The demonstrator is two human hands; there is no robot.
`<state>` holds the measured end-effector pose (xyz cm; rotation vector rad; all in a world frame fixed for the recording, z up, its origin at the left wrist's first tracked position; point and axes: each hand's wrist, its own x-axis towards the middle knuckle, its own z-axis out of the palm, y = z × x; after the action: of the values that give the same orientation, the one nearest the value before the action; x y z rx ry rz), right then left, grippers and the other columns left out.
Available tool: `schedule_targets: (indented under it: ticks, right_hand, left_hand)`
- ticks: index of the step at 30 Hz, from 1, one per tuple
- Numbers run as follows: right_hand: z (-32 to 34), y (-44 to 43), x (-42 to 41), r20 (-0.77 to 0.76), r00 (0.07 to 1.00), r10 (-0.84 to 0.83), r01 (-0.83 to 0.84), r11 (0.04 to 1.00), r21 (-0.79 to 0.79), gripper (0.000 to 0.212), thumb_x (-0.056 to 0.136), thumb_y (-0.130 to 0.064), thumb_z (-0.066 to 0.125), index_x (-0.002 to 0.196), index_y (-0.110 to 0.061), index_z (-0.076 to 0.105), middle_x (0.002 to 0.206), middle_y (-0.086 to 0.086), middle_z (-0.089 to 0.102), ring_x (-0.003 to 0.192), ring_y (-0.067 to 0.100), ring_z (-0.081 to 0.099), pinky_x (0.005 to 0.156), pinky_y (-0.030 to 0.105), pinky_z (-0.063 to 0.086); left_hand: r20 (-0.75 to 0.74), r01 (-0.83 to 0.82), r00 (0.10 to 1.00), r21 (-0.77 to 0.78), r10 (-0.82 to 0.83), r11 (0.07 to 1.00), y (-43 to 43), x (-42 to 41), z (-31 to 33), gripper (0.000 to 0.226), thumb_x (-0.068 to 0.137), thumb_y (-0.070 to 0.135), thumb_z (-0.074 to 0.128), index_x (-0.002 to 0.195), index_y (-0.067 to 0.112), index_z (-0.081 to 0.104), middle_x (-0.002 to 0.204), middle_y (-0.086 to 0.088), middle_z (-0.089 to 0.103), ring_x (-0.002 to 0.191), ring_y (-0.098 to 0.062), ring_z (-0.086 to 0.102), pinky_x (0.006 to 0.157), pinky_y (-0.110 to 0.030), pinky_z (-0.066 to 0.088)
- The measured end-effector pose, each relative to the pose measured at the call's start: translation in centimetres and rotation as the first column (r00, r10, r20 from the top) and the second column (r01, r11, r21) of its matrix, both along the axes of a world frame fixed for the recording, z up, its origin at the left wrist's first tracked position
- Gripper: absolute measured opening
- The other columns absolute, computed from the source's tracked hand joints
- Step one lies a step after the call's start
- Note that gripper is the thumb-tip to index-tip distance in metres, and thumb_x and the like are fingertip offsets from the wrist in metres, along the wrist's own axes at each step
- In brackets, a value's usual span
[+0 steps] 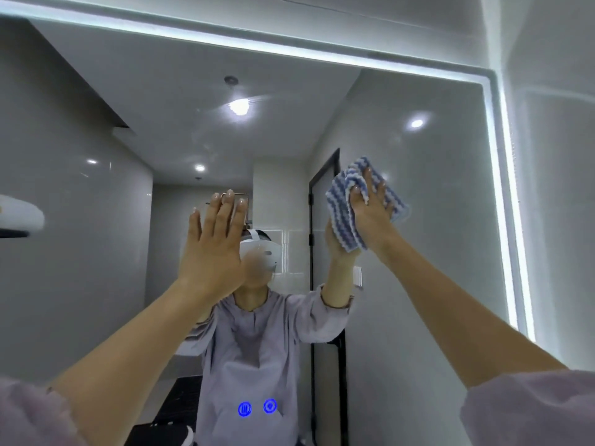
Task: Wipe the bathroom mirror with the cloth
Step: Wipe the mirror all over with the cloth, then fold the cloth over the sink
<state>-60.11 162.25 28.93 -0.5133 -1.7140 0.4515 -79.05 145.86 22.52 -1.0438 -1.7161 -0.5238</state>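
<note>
Cloth (346,204) is pressed on mirror (434,220) by right hand (370,207) | unwiped glass apparently lies leftward | left hand (212,246) is held open, empty

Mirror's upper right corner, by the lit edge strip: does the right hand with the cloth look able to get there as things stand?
Probably yes. The right hand presses the cloth flat on the mirror below and left of that corner, and only bare glass lies between. The arm looks partly bent, though how much stretch is left cannot be judged.
</note>
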Motion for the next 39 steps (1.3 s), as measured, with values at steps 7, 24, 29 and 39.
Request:
schedule_targets:
  ticks: [7,24,29,39]
  right_hand:
    - [-7.6,-8.8,4.7,-0.748,0.282,0.601,-0.959,0.144,-0.245,0.054,0.098,-0.048,0.037,0.135,-0.011,0.047,0.127,0.016,0.061,0.114,0.032,0.059,0.095,0.051,0.048]
    - [-27.6,-18.0,13.9,-0.927,0.108,0.359,-0.908,-0.344,-0.239,0.054,0.092,-0.037,0.038,0.088,0.002,0.075,0.101,0.021,0.071,0.085,0.038,0.07,0.065,0.058,0.056]
    - [-30.2,-19.7,14.0,-0.908,0.241,0.341,-0.871,-0.338,-0.358,0.052,0.094,-0.042,0.04,0.099,-0.001,0.072,0.108,0.019,0.069,0.093,0.036,0.068,0.076,0.058,0.052]
    - [-36.2,-23.0,16.2,-0.909,0.247,0.337,-0.781,-0.485,-0.392,0.063,0.1,-0.046,0.03,0.099,0.0,0.073,0.102,0.015,0.071,0.097,0.03,0.069,0.088,0.046,0.054]
  left_hand:
    - [-0.021,-0.09,0.996,-0.146,0.088,0.985,-4.1,2.5,-3.8,0.077,0.085,0.058,-0.003,0.15,0.017,-0.007,0.159,-0.005,-0.008,0.146,-0.023,-0.012,0.118,-0.047,-0.001]
    - [0.186,0.153,0.974,-0.098,-0.133,0.983,-15.7,17.1,-19.8,0.068,0.093,0.053,0.023,0.14,0.008,0.041,0.146,-0.01,0.042,0.14,-0.027,0.03,0.114,-0.058,0.018]
    - [0.339,0.171,0.933,-0.119,-0.122,0.978,-16.8,18.9,-24.1,0.072,0.091,0.056,0.023,0.141,0.008,0.04,0.147,-0.009,0.042,0.141,-0.025,0.029,0.116,-0.054,0.015]
    - [0.696,0.214,0.693,0.047,-0.185,0.976,-19.7,21.5,-30.0,0.069,0.092,0.062,0.028,0.148,0.023,0.022,0.156,-0.003,0.024,0.146,-0.022,0.016,0.117,-0.04,0.01]
